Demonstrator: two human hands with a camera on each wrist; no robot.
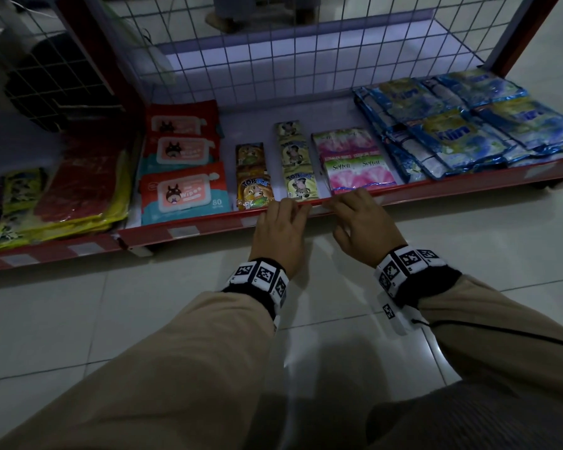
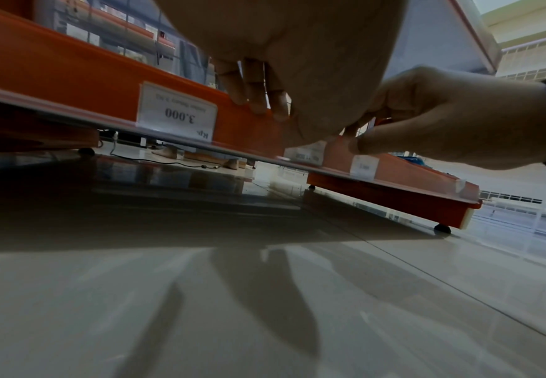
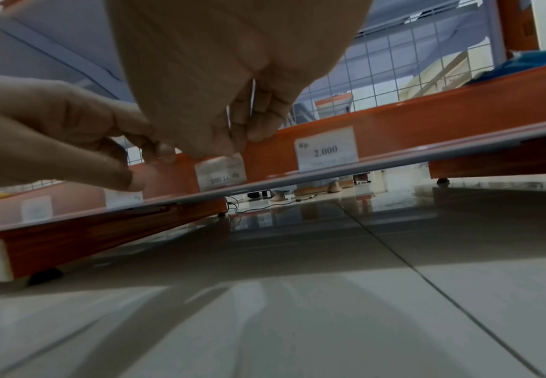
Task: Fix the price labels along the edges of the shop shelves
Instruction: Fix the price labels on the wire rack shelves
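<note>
Price label (image 2: 177, 111) on shelf edge – upside down, "Rp. 3.000"; price label (image 3: 326, 148) – "Rp. 2.000"; wipes pack (image 1: 184, 192) – "Wipes", "80"; sachets (image 1: 253, 190) – "TOP ICE"; pink packs (image 1: 359, 172) – "Soffell"; blue sachets (image 1: 454, 136) – "Klin".

White price labels (image 3: 326, 148) sit along the red shelf edge (image 1: 436, 191)

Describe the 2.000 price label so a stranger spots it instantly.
Find the bottom shelf's orange front rail, just above the tiled floor. Follow it to the right of the person's right hand to the 2.000 label. It reads upright, whereas the neighbouring label under that hand's fingertips sits upside down.
</note>
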